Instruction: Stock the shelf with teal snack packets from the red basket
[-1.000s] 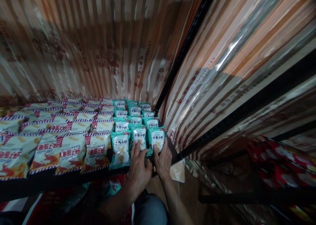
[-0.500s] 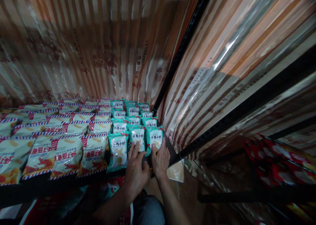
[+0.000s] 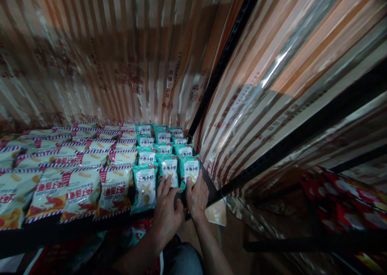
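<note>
My left hand [image 3: 168,204] lies at the middle front teal snack bag [image 3: 169,171]. Its fingers stretch forward, their tips against the lower front of that bag, with the thumb spread to the right. The right front teal snack bag [image 3: 190,166] is in my right hand [image 3: 197,192], thumb on its face and fingers along its right side. Both bags stand tilted back against more teal bags behind them. To the left of my left hand stands another teal snack bag [image 3: 145,188] at the front of its row.
Rows of white snack bags with striped edges [image 3: 81,190] fill the left of the black shelf [image 3: 54,224]. A black metal post [image 3: 211,77] rises at the back corner before striped plastic sheeting [image 3: 151,57]. Red packets [image 3: 347,198] sit on a lower rack to the right.
The view has shifted very slightly, so the bags sit a little lower in it. Both hands stay at the same two teal bags.
</note>
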{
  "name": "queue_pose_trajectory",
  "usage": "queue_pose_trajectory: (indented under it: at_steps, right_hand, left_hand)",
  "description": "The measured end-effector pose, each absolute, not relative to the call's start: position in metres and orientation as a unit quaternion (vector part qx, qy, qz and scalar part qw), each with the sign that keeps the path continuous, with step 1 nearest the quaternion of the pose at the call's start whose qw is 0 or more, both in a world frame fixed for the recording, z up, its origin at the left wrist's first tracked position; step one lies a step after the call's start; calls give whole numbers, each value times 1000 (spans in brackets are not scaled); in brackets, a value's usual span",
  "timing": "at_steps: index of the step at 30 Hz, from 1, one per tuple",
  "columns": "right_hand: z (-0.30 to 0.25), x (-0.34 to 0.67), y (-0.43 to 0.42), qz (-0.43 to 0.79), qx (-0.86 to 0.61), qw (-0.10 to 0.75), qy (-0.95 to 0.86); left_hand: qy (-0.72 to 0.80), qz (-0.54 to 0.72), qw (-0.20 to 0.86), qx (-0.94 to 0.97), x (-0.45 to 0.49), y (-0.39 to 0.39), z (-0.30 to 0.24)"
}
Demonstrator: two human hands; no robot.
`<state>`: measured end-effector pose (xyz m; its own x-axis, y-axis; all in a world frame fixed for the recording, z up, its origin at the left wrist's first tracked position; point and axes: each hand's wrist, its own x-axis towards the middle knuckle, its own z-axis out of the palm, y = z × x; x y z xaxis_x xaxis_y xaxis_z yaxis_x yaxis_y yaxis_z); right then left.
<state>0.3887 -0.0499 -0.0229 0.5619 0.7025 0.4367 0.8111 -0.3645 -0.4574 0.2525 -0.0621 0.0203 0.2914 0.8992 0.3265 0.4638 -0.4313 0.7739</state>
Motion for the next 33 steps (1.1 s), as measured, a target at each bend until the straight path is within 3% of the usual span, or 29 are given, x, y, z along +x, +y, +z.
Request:
queue_pose_trajectory:
  at_steps: [33]
  right_hand:
    - [-22, 396, -44, -54, -816, 326, -473]
  left_hand:
    - [459, 391, 261, 754, 249, -58, 17]
